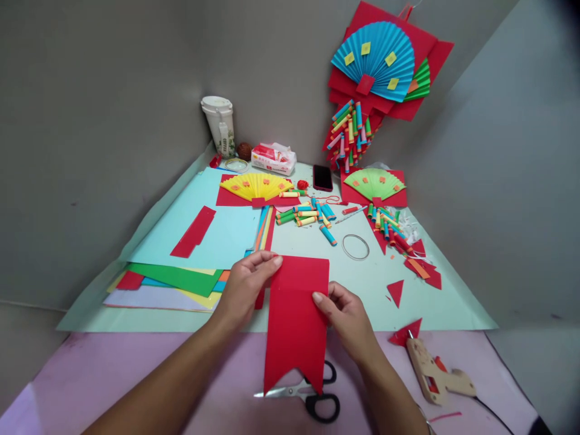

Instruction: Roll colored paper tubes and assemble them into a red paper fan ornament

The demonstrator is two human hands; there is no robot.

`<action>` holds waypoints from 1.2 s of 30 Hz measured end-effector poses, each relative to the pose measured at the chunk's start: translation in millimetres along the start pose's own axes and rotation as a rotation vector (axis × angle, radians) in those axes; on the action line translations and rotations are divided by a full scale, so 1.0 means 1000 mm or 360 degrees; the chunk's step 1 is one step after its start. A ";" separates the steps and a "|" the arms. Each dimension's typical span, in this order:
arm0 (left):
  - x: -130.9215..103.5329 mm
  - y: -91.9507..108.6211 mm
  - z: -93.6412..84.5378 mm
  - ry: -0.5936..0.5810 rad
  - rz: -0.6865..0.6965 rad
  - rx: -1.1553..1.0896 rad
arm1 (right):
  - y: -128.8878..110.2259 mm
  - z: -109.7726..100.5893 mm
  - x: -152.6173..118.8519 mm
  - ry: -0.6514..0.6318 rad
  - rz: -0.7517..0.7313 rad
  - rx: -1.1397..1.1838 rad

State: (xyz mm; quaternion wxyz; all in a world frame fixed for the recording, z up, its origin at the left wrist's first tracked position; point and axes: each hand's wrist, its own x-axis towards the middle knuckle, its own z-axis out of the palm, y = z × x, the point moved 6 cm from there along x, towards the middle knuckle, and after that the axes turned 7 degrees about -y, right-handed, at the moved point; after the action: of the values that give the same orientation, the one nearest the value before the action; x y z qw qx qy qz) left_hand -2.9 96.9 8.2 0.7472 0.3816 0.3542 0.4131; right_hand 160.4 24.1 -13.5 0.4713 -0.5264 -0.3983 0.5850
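Note:
A strip of red card [298,326] with a notched, swallow-tail lower end is held up in front of me. A faint crease crosses it near the top. My left hand [247,281] pinches its upper left corner, thumb in front. On the right edge, a bit lower, my right hand [347,314] grips it between thumb and fingers. Black-handled scissors [322,409] lie under the card's lower end, partly hidden by it. Beyond the card, several rolled paper tubes [310,212] in blue, green and yellow lie in a loose pile.
Coloured paper sheets [181,232] are stacked at left. A glue gun [435,371] lies at right near red scraps [395,293]. A yellow fan [258,187], green fan [375,184], phone [322,178], tissue pack [273,159] and cup [219,127] stand farther back. A blue-fan decoration [380,60] hangs on the wall.

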 end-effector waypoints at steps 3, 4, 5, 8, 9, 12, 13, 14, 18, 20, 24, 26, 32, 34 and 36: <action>0.001 -0.007 0.006 -0.0132 -0.0154 0.0062 | 0.003 -0.005 0.003 0.0042 0.0016 0.0080; 0.002 -0.010 0.006 -0.0160 -0.0207 0.0084 | 0.004 -0.006 0.005 0.0051 0.0011 0.0109; 0.002 -0.013 0.007 -0.0183 -0.0255 0.0103 | 0.005 -0.008 0.006 0.0058 0.0004 0.0132; 0.003 -0.023 0.008 -0.0225 -0.0345 0.0123 | 0.005 -0.011 0.008 0.0074 -0.0019 0.0143; 0.004 -0.026 0.008 -0.0231 -0.0354 0.0118 | 0.005 -0.011 0.008 0.0077 -0.0024 0.0137; 0.006 -0.032 0.006 -0.0216 -0.0338 0.0102 | 0.004 -0.012 0.008 0.0077 -0.0029 0.0132; 0.007 -0.033 0.006 -0.0214 -0.0340 0.0108 | 0.004 -0.012 0.008 0.0074 -0.0026 0.0136; 0.007 -0.035 0.006 -0.0215 -0.0347 0.0117 | 0.004 -0.012 0.008 0.0070 -0.0022 0.0141; 0.008 -0.038 0.006 -0.0251 -0.0369 0.0134 | 0.005 -0.013 0.009 0.0064 -0.0014 0.0164; 0.009 -0.039 0.006 -0.0246 -0.0352 0.0137 | 0.005 -0.014 0.009 0.0075 -0.0017 0.0163; 0.009 -0.041 0.005 -0.0205 -0.0362 0.0161 | 0.007 -0.015 0.010 0.0099 -0.0017 0.0169; 0.009 -0.043 0.004 -0.0180 -0.0377 0.0150 | 0.008 -0.016 0.011 0.0110 -0.0018 0.0171; 0.016 -0.040 -0.004 -0.0069 -0.0330 0.0084 | 0.005 -0.025 0.014 0.0097 -0.0057 0.0095; 0.019 -0.038 -0.008 -0.0029 -0.0313 0.0093 | 0.005 -0.026 0.015 0.0051 -0.0068 0.0157; 0.020 -0.036 -0.009 -0.0021 -0.0291 0.0095 | 0.005 -0.025 0.015 0.0006 -0.0063 0.0158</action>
State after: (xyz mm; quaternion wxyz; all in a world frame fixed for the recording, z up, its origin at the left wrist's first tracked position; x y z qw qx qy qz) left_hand 10.4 103.6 -31.1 0.7724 0.3725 0.3948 0.3298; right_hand 184.2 36.3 -25.0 0.5090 -0.4954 -0.3781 0.5937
